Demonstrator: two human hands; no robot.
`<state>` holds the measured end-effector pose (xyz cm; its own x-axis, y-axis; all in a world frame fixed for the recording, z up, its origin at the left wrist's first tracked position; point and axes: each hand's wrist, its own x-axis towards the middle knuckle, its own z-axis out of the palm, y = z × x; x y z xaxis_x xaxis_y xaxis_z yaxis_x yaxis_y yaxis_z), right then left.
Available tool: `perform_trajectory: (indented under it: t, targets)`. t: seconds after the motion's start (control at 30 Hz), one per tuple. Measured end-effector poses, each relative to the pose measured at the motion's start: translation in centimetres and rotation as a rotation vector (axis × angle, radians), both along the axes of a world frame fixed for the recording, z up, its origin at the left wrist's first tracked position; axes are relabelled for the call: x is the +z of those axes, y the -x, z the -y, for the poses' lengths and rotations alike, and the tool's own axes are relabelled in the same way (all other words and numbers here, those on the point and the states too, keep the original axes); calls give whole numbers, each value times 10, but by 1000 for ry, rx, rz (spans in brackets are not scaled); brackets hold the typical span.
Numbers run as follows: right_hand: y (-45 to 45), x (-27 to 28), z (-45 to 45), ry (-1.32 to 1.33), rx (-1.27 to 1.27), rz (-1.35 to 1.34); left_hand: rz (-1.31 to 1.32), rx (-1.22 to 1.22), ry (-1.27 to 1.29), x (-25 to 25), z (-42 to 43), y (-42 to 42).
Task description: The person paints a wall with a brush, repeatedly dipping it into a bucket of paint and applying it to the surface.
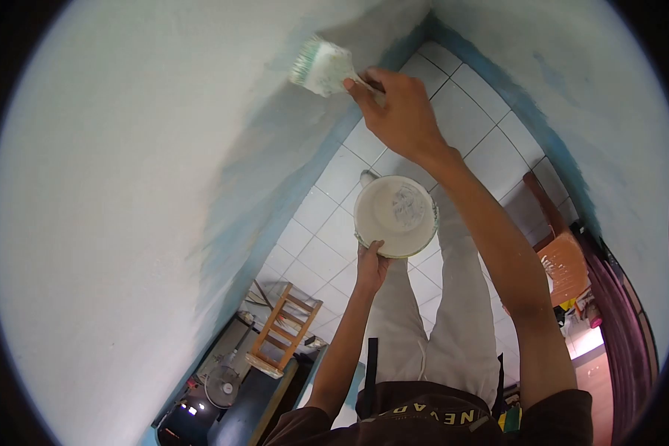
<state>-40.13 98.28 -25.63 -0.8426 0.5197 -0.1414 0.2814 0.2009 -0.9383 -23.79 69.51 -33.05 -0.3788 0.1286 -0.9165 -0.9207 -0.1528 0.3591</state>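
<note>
My right hand is closed round the handle of a wide paintbrush. White paint coats the brush, and its greenish bristles are at the left wall; I cannot tell whether they touch it. That wall is whitish, with blue-grey patches showing near the corner and along the bottom. Lower down, my left hand grips the rim of a white bucket, thumb over the edge. White paint residue shows inside the bucket, which I hold out in front of my legs.
White tiles cover the floor. A wooden stool and a fan are at the lower left. On the right are an orange-brown chair and a purple curtain. Blue bands run along the wall bottoms.
</note>
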Motion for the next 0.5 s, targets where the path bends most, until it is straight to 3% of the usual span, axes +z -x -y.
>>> perform_trajectory:
  t: [0.07, 0.13, 0.37, 0.43, 0.5]
  targets:
    - [-7, 30, -1, 84, 24, -129, 8, 27, 22, -2, 7, -10]
    - [1, 9, 2, 49, 34, -166, 6, 43, 40, -8, 10, -14]
    - [22, -191, -8, -90, 29, -95, 3, 83, 52, -11, 19, -25]
    - [14, -214, -12, -164, 84, 277, -1, 67, 64, -14, 25, -24]
    - [15, -223, -15, -142, 69, 377, 8, 43, 75, -18, 34, -24]
